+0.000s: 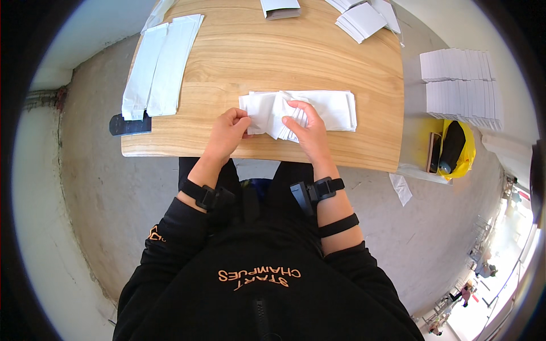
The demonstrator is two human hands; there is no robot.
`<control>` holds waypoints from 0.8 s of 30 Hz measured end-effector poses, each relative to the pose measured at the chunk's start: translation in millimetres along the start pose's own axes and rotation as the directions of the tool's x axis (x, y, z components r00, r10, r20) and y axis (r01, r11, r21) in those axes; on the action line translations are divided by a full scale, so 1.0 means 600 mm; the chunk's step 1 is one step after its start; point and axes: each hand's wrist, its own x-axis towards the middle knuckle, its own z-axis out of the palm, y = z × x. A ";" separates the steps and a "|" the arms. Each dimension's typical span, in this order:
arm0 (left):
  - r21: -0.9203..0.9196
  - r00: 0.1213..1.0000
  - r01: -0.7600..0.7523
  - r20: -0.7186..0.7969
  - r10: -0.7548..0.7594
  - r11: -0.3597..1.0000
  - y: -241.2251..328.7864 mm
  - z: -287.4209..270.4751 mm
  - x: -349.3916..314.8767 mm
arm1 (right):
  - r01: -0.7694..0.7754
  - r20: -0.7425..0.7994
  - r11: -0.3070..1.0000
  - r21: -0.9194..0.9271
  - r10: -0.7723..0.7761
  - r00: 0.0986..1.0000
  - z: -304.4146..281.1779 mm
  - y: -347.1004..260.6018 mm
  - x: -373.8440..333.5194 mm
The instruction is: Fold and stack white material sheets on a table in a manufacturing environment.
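Note:
Near the front edge of the table lies a sideways stack of flat white paper strips [336, 109]; whether they are sheets or flat bags I cannot tell. My left hand [226, 135] pinches the left end of a white paper piece [259, 113] between thumb and fingers. Over the middle of the stack, my right hand [310, 129] is curled around a bunched, fanned set of white papers [281, 119], thumb and forefinger pressing on it. Its lower fingers are partly hidden.
Two long white paper stacks [165, 68] lie at the table's left, with a dark flat object [129, 125] by them. White folded pieces [361, 21] and a small white box [280, 8] sit at the far side. Right of the table stand piled white packs [460, 85] and a yellow bag [467, 149].

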 end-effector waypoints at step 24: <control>0.555 0.855 -0.480 0.121 0.504 0.680 -0.019 0.061 -0.009 | 0.044 0.053 0.999 0.027 -0.046 0.998 -0.007 0.000 0.001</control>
